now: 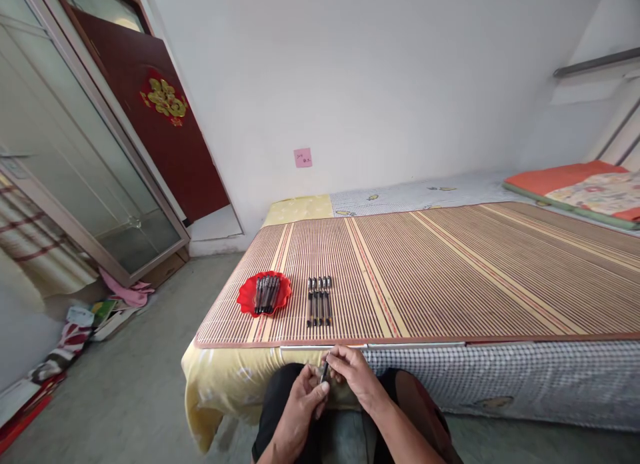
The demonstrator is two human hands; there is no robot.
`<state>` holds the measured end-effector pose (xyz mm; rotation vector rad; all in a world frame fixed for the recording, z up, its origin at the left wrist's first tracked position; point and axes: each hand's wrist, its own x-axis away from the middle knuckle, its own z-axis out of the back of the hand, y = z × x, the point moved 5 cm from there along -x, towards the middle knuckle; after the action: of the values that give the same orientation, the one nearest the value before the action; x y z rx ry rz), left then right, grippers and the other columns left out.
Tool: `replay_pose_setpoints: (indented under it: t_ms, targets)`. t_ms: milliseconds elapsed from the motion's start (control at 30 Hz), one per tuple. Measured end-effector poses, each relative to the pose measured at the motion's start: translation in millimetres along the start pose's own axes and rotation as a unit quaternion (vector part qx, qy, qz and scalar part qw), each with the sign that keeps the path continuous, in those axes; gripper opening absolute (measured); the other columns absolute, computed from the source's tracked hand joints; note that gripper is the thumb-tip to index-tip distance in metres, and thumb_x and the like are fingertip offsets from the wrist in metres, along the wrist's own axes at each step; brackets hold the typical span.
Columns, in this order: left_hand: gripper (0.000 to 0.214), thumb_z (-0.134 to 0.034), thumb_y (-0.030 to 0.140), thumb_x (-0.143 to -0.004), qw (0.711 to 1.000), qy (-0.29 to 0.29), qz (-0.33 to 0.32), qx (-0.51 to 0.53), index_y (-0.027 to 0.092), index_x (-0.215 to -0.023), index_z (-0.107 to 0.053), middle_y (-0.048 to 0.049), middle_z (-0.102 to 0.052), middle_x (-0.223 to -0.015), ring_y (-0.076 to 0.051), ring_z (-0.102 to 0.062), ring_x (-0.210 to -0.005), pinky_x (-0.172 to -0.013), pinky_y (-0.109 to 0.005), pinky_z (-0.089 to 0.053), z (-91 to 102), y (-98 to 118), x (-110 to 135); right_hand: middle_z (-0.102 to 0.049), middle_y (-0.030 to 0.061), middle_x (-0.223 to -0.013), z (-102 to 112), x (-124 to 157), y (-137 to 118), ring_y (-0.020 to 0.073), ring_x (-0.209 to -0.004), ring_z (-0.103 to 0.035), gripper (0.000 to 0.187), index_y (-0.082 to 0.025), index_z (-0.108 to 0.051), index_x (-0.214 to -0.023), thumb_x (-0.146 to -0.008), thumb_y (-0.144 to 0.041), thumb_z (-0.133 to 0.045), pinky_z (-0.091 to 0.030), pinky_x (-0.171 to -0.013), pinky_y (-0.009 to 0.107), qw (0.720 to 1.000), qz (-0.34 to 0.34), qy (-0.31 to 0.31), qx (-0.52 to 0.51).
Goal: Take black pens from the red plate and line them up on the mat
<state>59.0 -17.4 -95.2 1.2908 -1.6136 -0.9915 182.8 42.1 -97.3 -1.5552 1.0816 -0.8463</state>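
Observation:
My left hand (306, 396) and my right hand (354, 372) meet over my lap, just in front of the bed's edge. Between them is a small dark pen (325, 369), pinched by the fingers of both; its ends are partly covered. Beyond my hands, on the striped mat, lie several black pen caps (320, 283) in a short row. Below the caps, pen barrels (319, 307) with dark ends lie side by side. To their left, a red scalloped dish (243, 297) holds several dark pens (267, 294) lying together.
The bamboo mat (440, 277) covers the bed, with a patterned sheet (500, 377) hanging over the front edge. A folded orange quilt (565, 176) lies at the far right. Books and cloths (105, 314) are on the floor at left, by a glass door (95, 144).

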Motion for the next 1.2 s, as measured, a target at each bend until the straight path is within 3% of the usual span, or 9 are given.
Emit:
replay_pose_setpoints:
  t_ms: [67,233,400,567,800,1000,1200]
  targets:
    - [0.045,-0.086,0.050,-0.072,1.000,-0.004,-0.001,0.007,0.019,-0.082,-0.056,0.0080,-0.047,-0.063,-0.005,-0.027,-0.047,-0.042,-0.019,-0.021,-1.0,1.5,0.6,-0.060,-0.0013,-0.060,-0.2,0.6,-1.9,0.0118,-0.054,-0.052,0.050,-0.016,-0.070,-0.079,-0.074,-0.066,-0.076,-0.039,-0.054,0.025,1.000,0.001,-0.004,0.000]
    - [0.047,-0.067,0.059,-0.088,0.999,-0.030,0.041,0.002,0.012,-0.080,-0.066,0.0003,-0.054,-0.065,-0.007,-0.036,-0.052,-0.047,-0.021,-0.026,-4.7,4.5,5.0,-0.060,-0.0010,-0.065,-4.3,3.3,-6.5,0.0116,-0.058,-0.054,0.049,-0.016,-0.073,-0.085,-0.077,-0.064,-0.075,-0.039,-0.055,0.023,0.999,-0.007,-0.033,-0.025]
    - [0.041,-0.081,0.052,-0.078,0.999,-0.022,0.026,0.013,0.017,-0.089,-0.063,0.0060,-0.048,-0.064,-0.004,-0.027,-0.046,-0.042,-0.019,-0.018,-2.4,4.4,3.9,-0.062,-0.0006,-0.065,-5.5,4.6,-4.8,0.0104,-0.057,-0.053,0.046,-0.016,-0.074,-0.089,-0.079,-0.061,-0.075,-0.039,-0.055,0.023,0.998,-0.021,-0.048,-0.043]
    - [0.043,-0.070,0.057,-0.086,0.996,-0.037,0.073,0.026,0.014,-0.083,-0.065,0.0039,-0.050,-0.058,-0.005,-0.029,-0.043,-0.041,-0.020,-0.017,-1.3,-1.4,4.2,-0.065,0.0008,-0.075,-4.0,5.9,-6.2,0.0092,-0.060,-0.054,0.038,-0.017,-0.075,-0.091,-0.079,-0.053,-0.078,-0.037,-0.055,0.021,0.993,-0.036,-0.054,-0.102]
    - [0.044,-0.076,0.056,-0.080,0.992,-0.017,0.110,0.055,0.013,-0.081,-0.067,0.0027,-0.053,-0.056,-0.004,-0.031,-0.043,-0.042,-0.020,-0.015,0.9,-3.2,5.1,-0.068,0.0018,-0.082,-2.1,5.6,-6.9,0.0103,-0.062,-0.056,0.037,-0.017,-0.075,-0.092,-0.074,-0.049,-0.083,-0.040,-0.058,0.022,0.995,-0.028,-0.057,-0.081]
    - [0.046,-0.074,0.059,-0.080,0.992,-0.027,0.120,0.034,0.013,-0.080,-0.065,0.0035,-0.051,-0.054,-0.005,-0.031,-0.044,-0.042,-0.020,-0.014,2.1,-9.0,6.0,-0.065,0.0006,-0.074,8.7,0.9,-5.7,0.0119,-0.063,-0.057,0.042,-0.017,-0.075,-0.092,-0.071,-0.053,-0.085,-0.045,-0.060,0.024,0.995,-0.022,0.023,-0.091]
    - [0.049,-0.072,0.063,-0.081,0.993,-0.032,0.115,-0.019,0.014,-0.078,-0.064,0.0030,-0.052,-0.057,-0.007,-0.036,-0.046,-0.042,-0.021,-0.016,1.5,-12.6,8.6,-0.064,0.0021,-0.078,73.1,-6.1,-43.3,0.0133,-0.064,-0.055,0.052,-0.019,-0.074,-0.088,-0.058,-0.056,-0.091,-0.048,-0.061,0.027,0.968,0.058,0.195,-0.148]
